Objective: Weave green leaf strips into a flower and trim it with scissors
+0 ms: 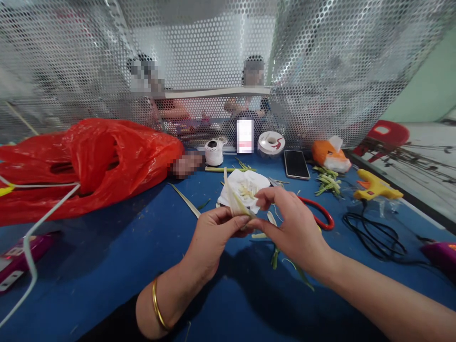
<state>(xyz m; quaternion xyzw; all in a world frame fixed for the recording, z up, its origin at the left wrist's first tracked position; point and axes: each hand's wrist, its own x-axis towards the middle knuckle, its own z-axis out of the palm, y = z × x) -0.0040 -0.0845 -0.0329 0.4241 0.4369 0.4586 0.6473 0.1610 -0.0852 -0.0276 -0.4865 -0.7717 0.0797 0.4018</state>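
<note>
Above the blue table, my left hand (212, 237) pinches a pale cream-green leaf strip (233, 197) between thumb and fingers, one pointed end sticking up. My right hand (295, 225) meets it from the other side. Its thumb touches the strip's lower end beside my left thumb, while the index finger curls above; the remaining fingers are partly hidden. Just behind both hands lies a crumpled white tissue (254, 180) with thin pale slivers (249, 191) in front of or on it. Red-handled scissors (326, 218) lie partly covered by my right hand.
A red plastic bag (131, 156) fills the left. Behind stand a white camera-like device (214, 153), a lit phone (245, 135) and a ribbon roll (271, 142). At right lie a dark phone (297, 164), leaf scraps (327, 181), orange tissue pack (330, 154) and yellow glue gun (378, 185) with black cable.
</note>
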